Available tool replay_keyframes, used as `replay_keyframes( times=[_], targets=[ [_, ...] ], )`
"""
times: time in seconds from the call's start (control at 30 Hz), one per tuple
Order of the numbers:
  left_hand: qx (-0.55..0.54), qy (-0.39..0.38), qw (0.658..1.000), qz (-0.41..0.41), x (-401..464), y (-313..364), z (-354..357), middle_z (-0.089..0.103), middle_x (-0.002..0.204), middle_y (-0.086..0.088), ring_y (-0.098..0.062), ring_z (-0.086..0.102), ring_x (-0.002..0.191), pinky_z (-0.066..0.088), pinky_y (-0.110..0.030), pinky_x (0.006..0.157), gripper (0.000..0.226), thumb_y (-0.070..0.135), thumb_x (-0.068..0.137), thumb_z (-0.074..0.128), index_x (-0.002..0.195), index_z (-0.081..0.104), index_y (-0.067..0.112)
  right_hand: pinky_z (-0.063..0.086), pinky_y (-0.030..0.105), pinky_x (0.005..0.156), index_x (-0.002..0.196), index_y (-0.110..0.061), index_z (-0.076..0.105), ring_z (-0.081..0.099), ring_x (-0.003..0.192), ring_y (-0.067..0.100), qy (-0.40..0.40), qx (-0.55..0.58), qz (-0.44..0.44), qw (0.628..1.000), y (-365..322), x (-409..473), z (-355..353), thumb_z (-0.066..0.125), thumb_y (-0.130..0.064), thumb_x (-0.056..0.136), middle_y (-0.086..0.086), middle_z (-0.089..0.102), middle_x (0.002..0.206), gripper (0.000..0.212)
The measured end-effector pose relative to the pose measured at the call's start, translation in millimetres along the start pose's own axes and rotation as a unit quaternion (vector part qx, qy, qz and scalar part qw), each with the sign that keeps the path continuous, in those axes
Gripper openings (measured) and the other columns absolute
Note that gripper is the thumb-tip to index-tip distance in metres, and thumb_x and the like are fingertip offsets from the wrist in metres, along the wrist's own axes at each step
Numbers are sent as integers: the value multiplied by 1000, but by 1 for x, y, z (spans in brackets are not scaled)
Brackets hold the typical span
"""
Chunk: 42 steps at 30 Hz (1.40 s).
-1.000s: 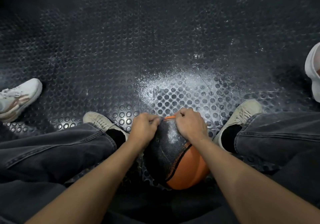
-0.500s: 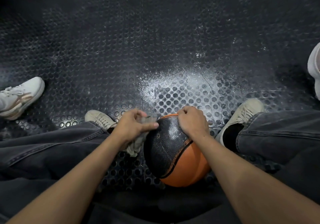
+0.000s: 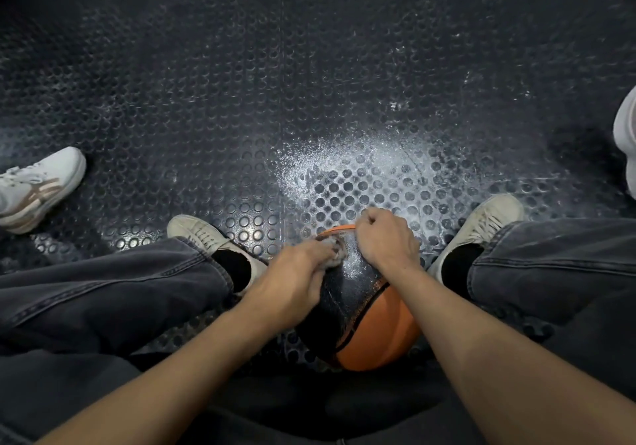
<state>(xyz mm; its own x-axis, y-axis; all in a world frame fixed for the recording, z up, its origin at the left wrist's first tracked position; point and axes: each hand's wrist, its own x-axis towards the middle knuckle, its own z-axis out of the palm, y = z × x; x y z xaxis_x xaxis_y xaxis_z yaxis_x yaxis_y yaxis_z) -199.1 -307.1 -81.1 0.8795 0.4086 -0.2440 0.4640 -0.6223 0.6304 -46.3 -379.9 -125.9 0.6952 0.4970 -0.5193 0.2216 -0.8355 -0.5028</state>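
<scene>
Basketball [image 3: 378, 334] under both hands | left hand [image 3: 296, 279] grips rag [image 3: 335, 256] | right hand [image 3: 387, 241] clenched on its top

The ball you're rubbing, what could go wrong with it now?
The ball seems to rest on the studded floor with only the right hand steadying its top, so hard rubbing might roll it away. The left hand pinches just a small grey cloth, which could slip out. If the ball rolls forward, the white dust on the floor could dirty it.
</scene>
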Motion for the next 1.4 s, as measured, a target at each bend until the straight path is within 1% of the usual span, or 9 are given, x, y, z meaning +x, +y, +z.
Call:
replay_keyframes(
  times=[0.2, 0.4, 0.57, 0.67, 0.77, 0.93, 1.07, 1.23, 1.4],
  targets=[
    [16, 44, 994, -99, 23, -18, 9, 68, 94, -3, -25, 61, 89, 48, -45, 88, 32, -4, 81, 39, 85, 64, 15, 31, 29, 81, 84, -22, 58, 52, 66, 11, 19, -8, 6, 1000, -4, -3, 0, 40, -24, 103, -6, 60, 76, 26],
    [51, -55, 996, 45, -12, 0, 1, 50, 136, 5, -16, 51, 115, 41, -34, 103, 49, 48, 94, 40, 125, 63, 16, 21, 24, 52, 94, -15, 66, 43, 60, 12, -20, -10, 5, 1000, 2, 5, -12, 44, -24, 101, 0, 64, 83, 25],
    [10, 56, 998, -34, 28, -1, 4, 66, 115, -4, -14, 61, 100, 46, -31, 97, 21, 19, 93, 59, 102, 74, 8, 34, 26, 57, 92, -16, 66, 46, 60, 12, -12, -12, 2, 1000, -3, 7, -5, 44, -23, 100, 3, 66, 84, 24],
    [25, 46, 996, 70, 2, 9, 10, 66, 108, 1, -15, 61, 90, 51, -33, 82, 17, 16, 90, 57, 89, 73, 10, 48, 36, 77, 80, -19, 59, 48, 61, 14, 1, -16, -2, 1000, -4, 5, -1, 41, -24, 101, 0, 61, 75, 28],
    [68, -16, 988, 141, -14, 7, 5, 60, 116, 6, -16, 55, 92, 51, -33, 78, 23, 25, 91, 52, 96, 72, 16, 45, 36, 80, 79, -22, 54, 49, 64, 15, -17, -24, -21, 999, -5, 3, -1, 39, -24, 102, -2, 58, 76, 27],
    [64, 49, 995, 56, 12, -12, 1, 67, 103, 0, -18, 59, 82, 53, -39, 74, 25, 20, 91, 53, 87, 74, 7, 46, 38, 79, 75, -22, 51, 44, 60, 13, -10, -34, -22, 999, -7, 0, 1, 40, -24, 101, -3, 56, 73, 28],
    [68, -29, 982, 173, -20, 15, 6, 62, 108, 5, -19, 53, 86, 47, -30, 77, 24, 23, 95, 50, 90, 71, 12, 38, 30, 65, 80, -21, 55, 49, 64, 13, -14, -18, -14, 1000, -3, 3, -4, 41, -26, 101, -3, 59, 76, 25],
    [54, 78, 991, 90, 8, -5, 7, 64, 101, 1, -22, 59, 82, 51, -40, 75, 20, 18, 90, 55, 89, 73, 9, 32, 27, 61, 90, -16, 59, 44, 64, 11, -26, -14, -11, 1000, -4, 4, -2, 41, -23, 102, -2, 59, 86, 23],
    [80, -55, 974, 204, -17, 14, 3, 61, 110, 1, -21, 53, 89, 48, -38, 77, 18, 19, 93, 53, 96, 69, 13, 48, 32, 64, 79, -22, 51, 48, 61, 13, -8, 1, -10, 1000, 2, 5, 1, 43, -28, 102, -4, 65, 87, 26]
  ],
)
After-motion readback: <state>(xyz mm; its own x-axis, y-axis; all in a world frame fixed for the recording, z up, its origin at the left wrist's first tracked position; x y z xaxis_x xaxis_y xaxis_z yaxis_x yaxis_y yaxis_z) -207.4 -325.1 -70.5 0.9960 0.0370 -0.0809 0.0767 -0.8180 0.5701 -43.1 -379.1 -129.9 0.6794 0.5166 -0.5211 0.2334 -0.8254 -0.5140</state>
